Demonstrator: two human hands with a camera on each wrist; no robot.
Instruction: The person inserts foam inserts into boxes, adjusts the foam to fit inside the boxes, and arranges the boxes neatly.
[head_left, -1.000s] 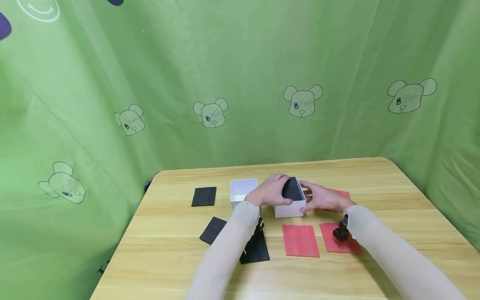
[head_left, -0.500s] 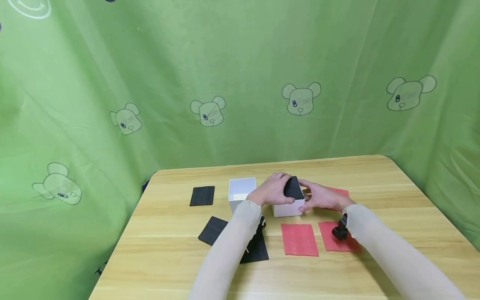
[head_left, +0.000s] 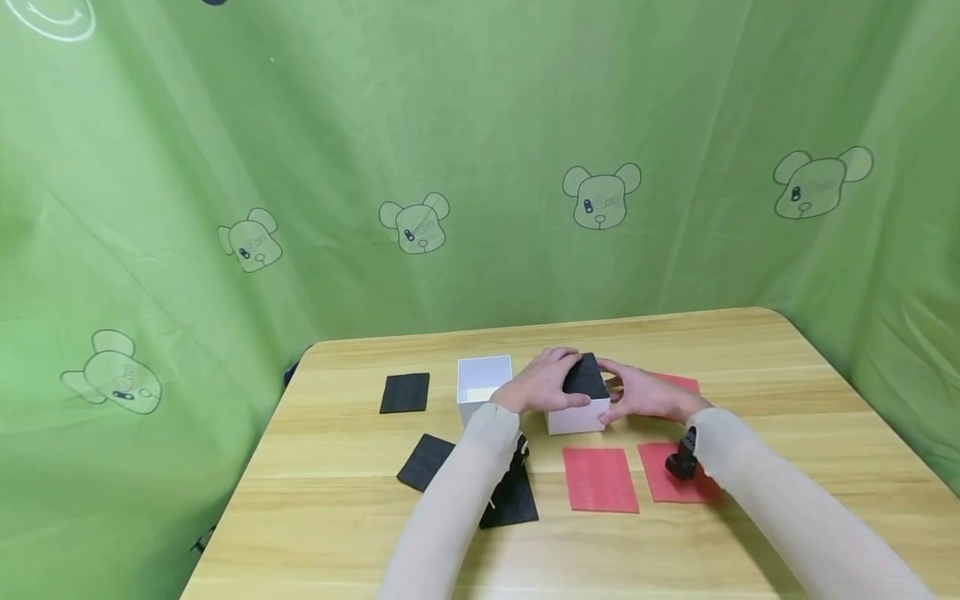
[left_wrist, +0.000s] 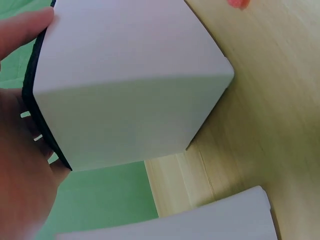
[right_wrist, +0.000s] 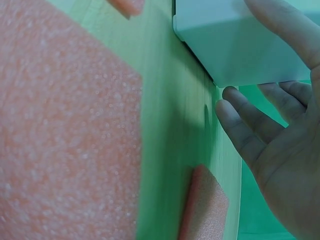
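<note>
A white box stands on the wooden table, with a black foam sheet lying across its top. My left hand spans that sheet from the left, its thumb near the front edge. In the left wrist view the sheet shows only as a thin dark edge along the box wall. From the right, my right hand holds the same box, thumb near the front corner and fingers behind. In the right wrist view the fingers are spread by the box's edge.
A second white box, open at the top with something pale inside, stands to the left. Black foam sheets lie left and below my left forearm. Red foam sheets lie in front and right, one partly behind my right hand.
The black foam sheet has settled flatter on the box; its white right rim, visible a second ago, is now covered. Both hands stay nearly in place.
</note>
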